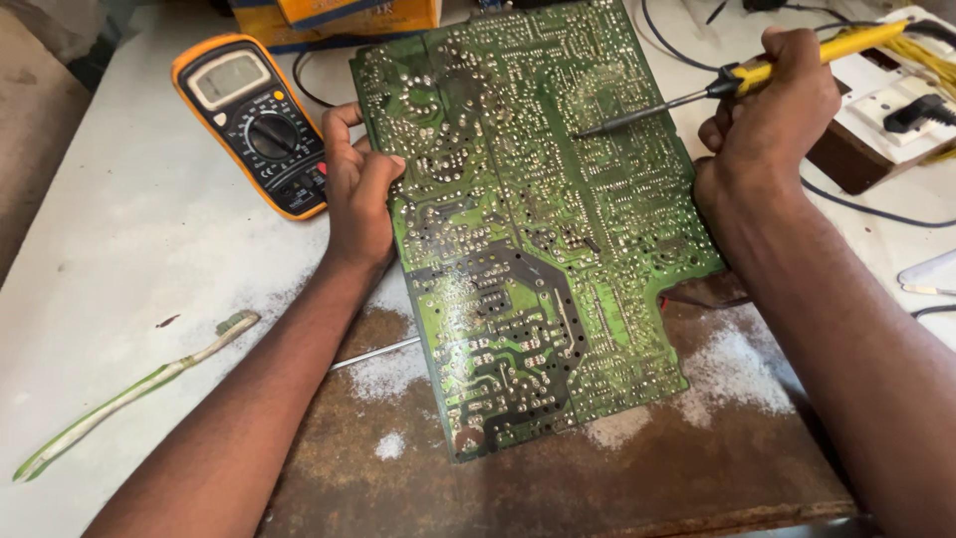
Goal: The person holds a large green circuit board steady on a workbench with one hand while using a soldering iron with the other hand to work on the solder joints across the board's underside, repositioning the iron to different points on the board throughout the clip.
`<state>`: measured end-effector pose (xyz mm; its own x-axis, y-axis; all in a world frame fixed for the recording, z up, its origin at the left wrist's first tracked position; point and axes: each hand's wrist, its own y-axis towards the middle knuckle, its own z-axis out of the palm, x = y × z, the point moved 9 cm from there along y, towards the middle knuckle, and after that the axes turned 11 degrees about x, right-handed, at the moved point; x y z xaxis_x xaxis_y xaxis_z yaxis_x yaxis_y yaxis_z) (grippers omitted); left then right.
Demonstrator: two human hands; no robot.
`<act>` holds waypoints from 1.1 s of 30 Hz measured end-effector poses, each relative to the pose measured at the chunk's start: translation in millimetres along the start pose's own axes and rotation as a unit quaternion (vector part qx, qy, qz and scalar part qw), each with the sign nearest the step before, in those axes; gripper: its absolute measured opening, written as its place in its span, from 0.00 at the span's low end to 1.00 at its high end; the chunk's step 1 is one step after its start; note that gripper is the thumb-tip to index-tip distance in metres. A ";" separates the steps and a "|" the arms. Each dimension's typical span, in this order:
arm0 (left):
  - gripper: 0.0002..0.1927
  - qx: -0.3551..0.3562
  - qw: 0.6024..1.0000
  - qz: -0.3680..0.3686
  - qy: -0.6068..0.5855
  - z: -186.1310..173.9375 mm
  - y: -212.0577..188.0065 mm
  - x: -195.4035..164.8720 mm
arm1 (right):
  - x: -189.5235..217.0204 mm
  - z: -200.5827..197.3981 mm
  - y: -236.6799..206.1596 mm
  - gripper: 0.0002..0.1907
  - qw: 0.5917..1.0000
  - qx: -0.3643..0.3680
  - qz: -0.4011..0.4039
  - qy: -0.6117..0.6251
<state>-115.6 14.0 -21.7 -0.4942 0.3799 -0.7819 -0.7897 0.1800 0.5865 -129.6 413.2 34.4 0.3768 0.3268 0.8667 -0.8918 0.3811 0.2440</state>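
Note:
A large green circuit board lies solder side up in the middle of the worn table. My left hand grips its left edge, thumb on top of the board. My right hand holds a yellow-handled soldering iron. Its dark metal tip touches the board near the upper right, about at the middle of the top half.
An orange and black multimeter sits left of the board. A worn green toothbrush lies at the lower left. A white socket box with a black plug and black cables are at the right. A yellow box stands at the back.

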 end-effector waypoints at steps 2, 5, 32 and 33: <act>0.23 -0.021 0.999 -0.008 0.047 -2.2 -3.7 -0.6 | -0.6 1.7 -2.1 0.09 1.000 -0.013 0.006 -0.012; 0.24 -0.019 0.998 -0.002 0.057 -0.9 -1.2 -7.4 | 1.8 8.4 -5.4 0.08 1.000 -0.017 0.017 -0.004; 0.21 -0.006 1.000 -0.014 0.007 6.1 2.8 -8.7 | 16.2 9.1 -11.1 0.11 0.998 0.001 -0.063 -0.012; 0.21 -0.008 1.000 -0.016 0.010 5.5 2.6 -8.2 | 16.2 9.9 -11.2 0.11 0.998 0.006 -0.064 -0.007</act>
<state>-111.6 16.3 -12.6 -0.4748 0.3564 -0.8047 -0.8112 0.1773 0.5572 -116.0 405.7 50.1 0.4849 0.2630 0.8341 -0.8391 0.4087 0.3589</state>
